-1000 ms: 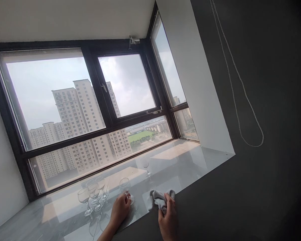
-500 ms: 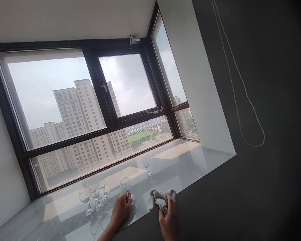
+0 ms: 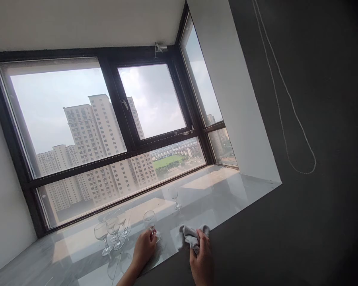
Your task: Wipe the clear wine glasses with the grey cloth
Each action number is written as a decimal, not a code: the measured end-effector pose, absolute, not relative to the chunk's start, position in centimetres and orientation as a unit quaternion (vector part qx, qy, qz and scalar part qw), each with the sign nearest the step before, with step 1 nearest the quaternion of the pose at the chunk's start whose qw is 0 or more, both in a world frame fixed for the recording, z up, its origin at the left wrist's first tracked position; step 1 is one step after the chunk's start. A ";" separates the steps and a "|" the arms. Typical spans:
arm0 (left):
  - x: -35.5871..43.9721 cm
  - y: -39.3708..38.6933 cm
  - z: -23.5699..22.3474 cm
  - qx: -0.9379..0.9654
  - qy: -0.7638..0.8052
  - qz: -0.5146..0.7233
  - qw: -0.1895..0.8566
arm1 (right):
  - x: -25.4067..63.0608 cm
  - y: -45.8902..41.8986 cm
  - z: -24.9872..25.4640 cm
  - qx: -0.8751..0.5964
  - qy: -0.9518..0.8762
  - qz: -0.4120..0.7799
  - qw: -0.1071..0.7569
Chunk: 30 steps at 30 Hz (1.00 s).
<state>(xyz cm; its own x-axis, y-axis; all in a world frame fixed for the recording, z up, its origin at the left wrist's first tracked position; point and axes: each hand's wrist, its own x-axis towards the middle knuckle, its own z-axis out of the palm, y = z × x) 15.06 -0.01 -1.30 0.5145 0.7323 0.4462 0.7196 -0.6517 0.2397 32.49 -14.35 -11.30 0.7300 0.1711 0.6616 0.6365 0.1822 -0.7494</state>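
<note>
My left hand (image 3: 145,245) is closed around the stem of a clear wine glass (image 3: 149,216), which stands upright on the glossy window sill (image 3: 226,194). In my right hand (image 3: 201,256) a crumpled grey cloth (image 3: 189,234) is pinched at the front edge of the sill. To the left of my left hand several stemmed glasses (image 3: 101,231) stand upright in a close group. Another wine glass (image 3: 174,196) stands alone farther back, nearer the window. My fingers cover part of the held glass's stem.
A dark-framed window (image 3: 77,171) rises behind the sill, with tall buildings outside. A white side wall (image 3: 244,99) bounds the sill on the right. A looped blind cord (image 3: 292,103) hangs against the dark wall (image 3: 331,198).
</note>
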 end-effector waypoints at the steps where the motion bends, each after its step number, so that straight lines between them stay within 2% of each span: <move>1: 15.1 -0.1 -1.3 0.871 0.416 0.262 0.013 | 32.5 -14.4 -11.3 -0.620 -0.327 -0.162 0.695; 30: 15.0 0.0 -1.2 0.864 0.421 0.273 0.027 | 32.3 -14.9 -10.8 -0.605 -0.323 -0.133 0.716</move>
